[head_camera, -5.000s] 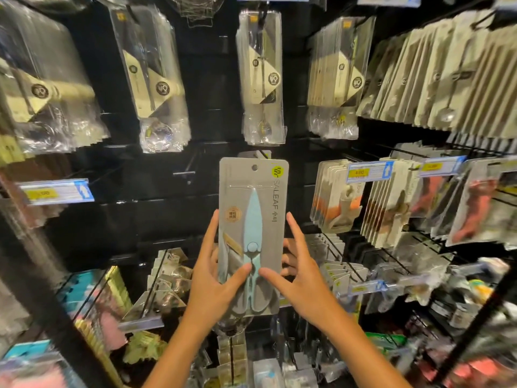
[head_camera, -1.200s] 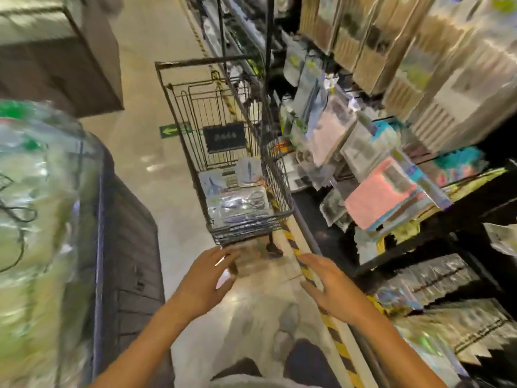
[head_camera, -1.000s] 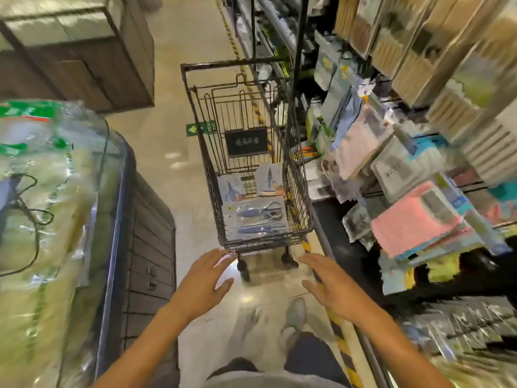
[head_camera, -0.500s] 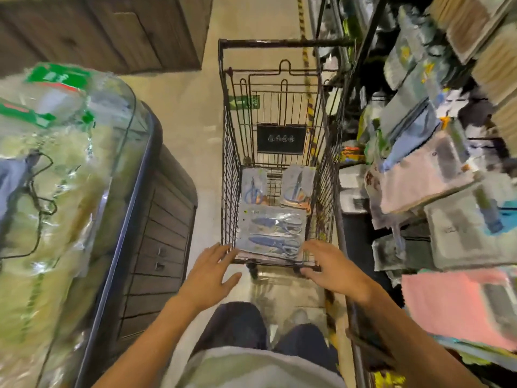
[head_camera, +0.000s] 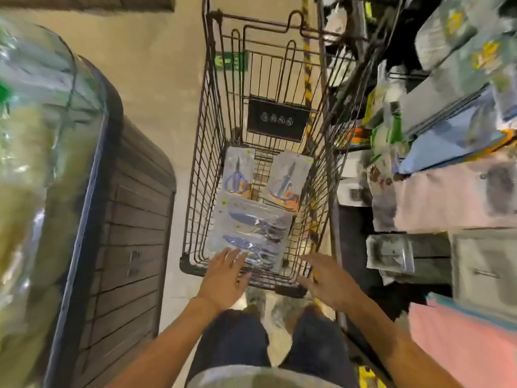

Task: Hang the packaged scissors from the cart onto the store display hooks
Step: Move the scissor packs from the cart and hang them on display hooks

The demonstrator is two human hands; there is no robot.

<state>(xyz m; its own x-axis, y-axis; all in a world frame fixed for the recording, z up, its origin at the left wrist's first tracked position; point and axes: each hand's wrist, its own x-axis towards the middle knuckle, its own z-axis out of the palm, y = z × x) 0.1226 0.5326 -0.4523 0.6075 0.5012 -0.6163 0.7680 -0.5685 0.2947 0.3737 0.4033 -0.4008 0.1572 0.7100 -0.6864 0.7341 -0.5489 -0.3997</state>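
A dark wire cart [head_camera: 195,169] stands right below me. On its floor lie packaged scissors: a stack of grey packs with blue scissors [head_camera: 251,228] at the near end, and two smaller packs [head_camera: 237,175] [head_camera: 288,180] leaning behind it. My left hand [head_camera: 223,278] hovers over the cart's near rim, fingers spread, fingertips at the edge of the nearest pack. Over the rim's right corner my right hand [head_camera: 327,278] is spread too and holds nothing. The display hooks are out of view.
A dark slatted cabinet [head_camera: 131,233] with a glass-fronted case [head_camera: 42,163] stands close on the left. Shelves crowded with packaged goods and pink cloths [head_camera: 447,197] line the right. My legs and shoes [head_camera: 268,303] show below the cart.
Five seconds ago both hands held a scissors pack up at the display. Since then I turned to the cart, and both empty hands have reached forward over its near rim.
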